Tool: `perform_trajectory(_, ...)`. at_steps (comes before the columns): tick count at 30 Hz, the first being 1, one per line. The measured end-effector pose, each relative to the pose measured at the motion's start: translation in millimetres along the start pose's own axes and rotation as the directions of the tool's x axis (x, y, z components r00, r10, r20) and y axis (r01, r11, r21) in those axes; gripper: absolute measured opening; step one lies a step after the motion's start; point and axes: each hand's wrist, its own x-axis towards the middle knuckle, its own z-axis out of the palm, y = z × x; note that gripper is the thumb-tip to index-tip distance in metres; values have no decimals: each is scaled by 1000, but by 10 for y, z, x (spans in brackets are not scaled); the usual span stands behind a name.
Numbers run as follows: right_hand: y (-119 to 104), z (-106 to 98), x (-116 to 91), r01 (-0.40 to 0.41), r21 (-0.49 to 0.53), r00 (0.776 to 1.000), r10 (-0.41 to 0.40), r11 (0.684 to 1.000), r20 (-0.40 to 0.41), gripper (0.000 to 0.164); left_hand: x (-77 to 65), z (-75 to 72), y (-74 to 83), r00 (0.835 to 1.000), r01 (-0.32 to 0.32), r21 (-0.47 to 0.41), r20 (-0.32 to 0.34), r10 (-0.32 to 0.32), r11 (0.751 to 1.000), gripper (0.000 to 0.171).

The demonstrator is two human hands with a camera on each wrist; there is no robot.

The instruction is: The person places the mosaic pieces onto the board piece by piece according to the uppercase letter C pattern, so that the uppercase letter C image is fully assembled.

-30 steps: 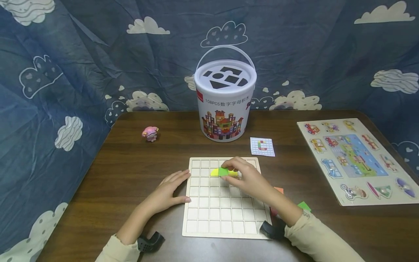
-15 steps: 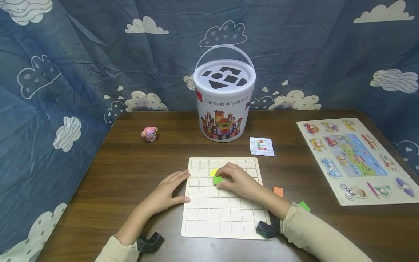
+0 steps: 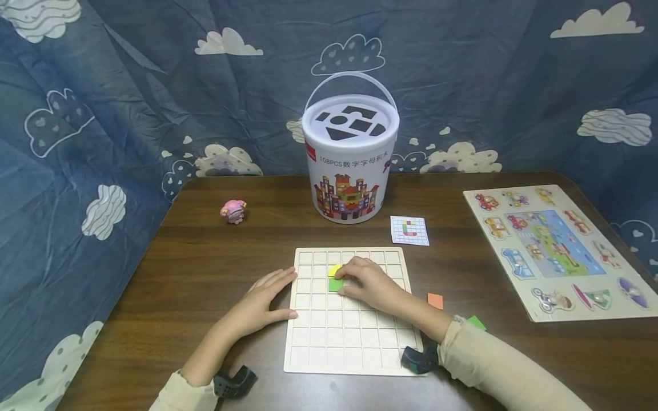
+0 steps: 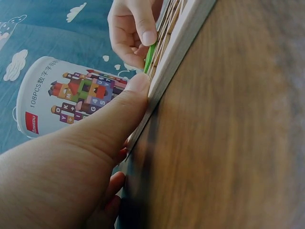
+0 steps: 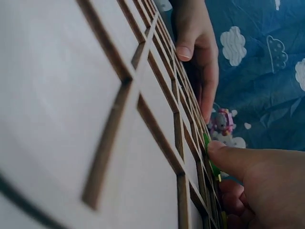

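You face a dark wooden table point(image 3: 216, 268); behind the table hangs a blue cloud-print curtain point(image 3: 154, 85).

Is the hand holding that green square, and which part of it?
The right hand pinches the green tile by its right edge with the fingers, on the grid board. The left hand holds nothing, resting against the board's left edge.
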Motion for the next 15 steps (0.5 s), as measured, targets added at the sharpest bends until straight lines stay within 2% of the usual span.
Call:
perform_trajectory(9,-41,-27,-3,-37,-6,998,37,999,44,28,-7,3,-20,1000,-4,-1,-8,4,1000,77)
perform_trajectory(12,-32,-82,-46,-64,73,997,59,995,57,35,-3,5,-14,1000,-14,0,-17,14,1000,77)
perform_trajectory(15,-22,-173,-102,-79,176,997,74,981,36,38,-1,4,-8,999,-25,0,-22,25,1000,76)
